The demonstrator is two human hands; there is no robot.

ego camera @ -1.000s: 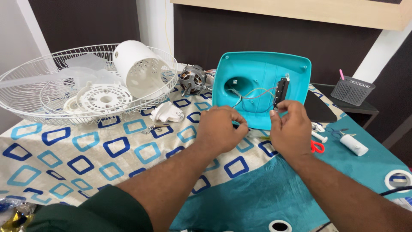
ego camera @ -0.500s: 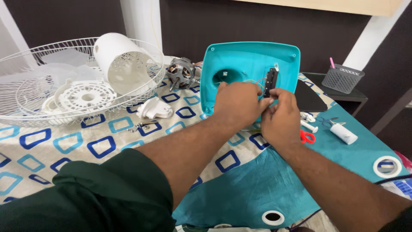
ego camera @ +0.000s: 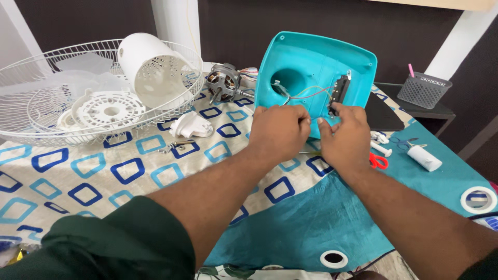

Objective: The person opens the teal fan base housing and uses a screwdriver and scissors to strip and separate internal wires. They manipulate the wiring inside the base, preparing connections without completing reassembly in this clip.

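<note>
A turquoise plastic fan base point(ego camera: 316, 67) stands tilted on its edge, hollow inner side toward me. Thin coloured wires point(ego camera: 311, 93) run across its inside to a black switch block point(ego camera: 340, 93). My left hand point(ego camera: 277, 132) presses against the base's lower edge with fingers curled. My right hand point(ego camera: 345, 137) sits beside it, fingertips touching the lower rim just under the switch block. What the fingers pinch between the two hands is hidden.
A white wire fan guard point(ego camera: 62, 88) at the left holds a white motor cover point(ego camera: 153, 70) and a round plate point(ego camera: 106, 111). A bare motor point(ego camera: 223, 83), white bracket point(ego camera: 192, 126), red scissors point(ego camera: 377, 159), white cylinder point(ego camera: 424, 158), tape roll point(ego camera: 478, 199) and grey basket point(ego camera: 424, 91) lie around.
The view has swung and drawn closer. Both hands stay at the base's lower edge, now lower on it, leaving the wires and switch block uncovered.
</note>
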